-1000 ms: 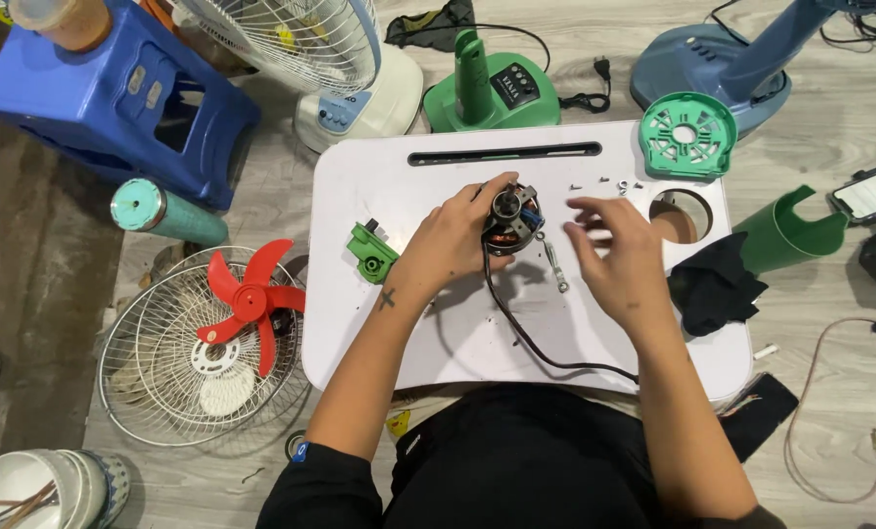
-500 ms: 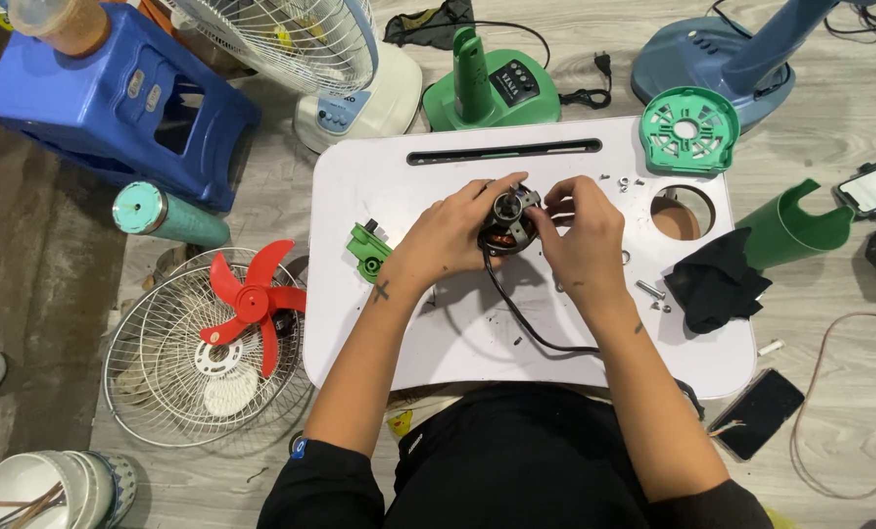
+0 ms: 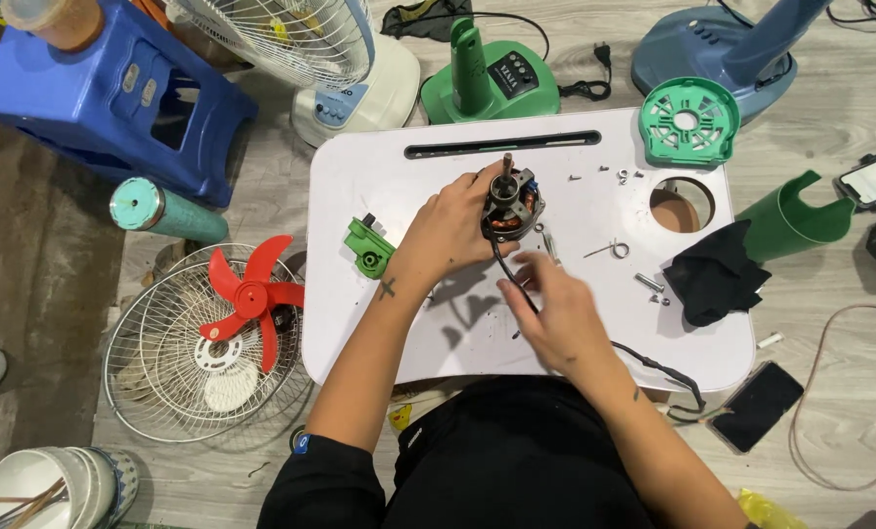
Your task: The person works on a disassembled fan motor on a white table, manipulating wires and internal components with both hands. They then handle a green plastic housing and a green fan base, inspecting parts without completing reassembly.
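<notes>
Item one: fan motor (image 3: pixel 511 204), shaft up, copper windings visible, raised just above the white lap table (image 3: pixel 379 176) near its middle. My left hand (image 3: pixel 452 230) is wrapped round the motor from the left side, fingers closed on its body. A black cable (image 3: pixel 643 364) runs from the motor toward me and off the table's near right edge.

Item two: my right hand (image 3: pixel 555 313), blurred, just below the motor over the cable. I cannot tell whether its fingers are closed or pinching anything.

Item three, on the table: a small green plastic bracket (image 3: pixel 370 248) at the left edge; a green round motor cover (image 3: pixel 689 120) at the far right corner; loose screws (image 3: pixel 622 176) and a wire spring clip (image 3: pixel 612 249) to the right of the motor; a black cloth (image 3: pixel 714 277) by the round cup hole (image 3: pixel 682 205).

Item four, on the floor: a wire fan guard (image 3: pixel 164 382) holding a red fan blade (image 3: pixel 247 294) on the left; a blue plastic stool (image 3: pixel 115 88) beyond it; a green fan base (image 3: pixel 490 78) and a blue fan base (image 3: pixel 722 49) past the table; a dark phone (image 3: pixel 757 406) by the near right corner.
</notes>
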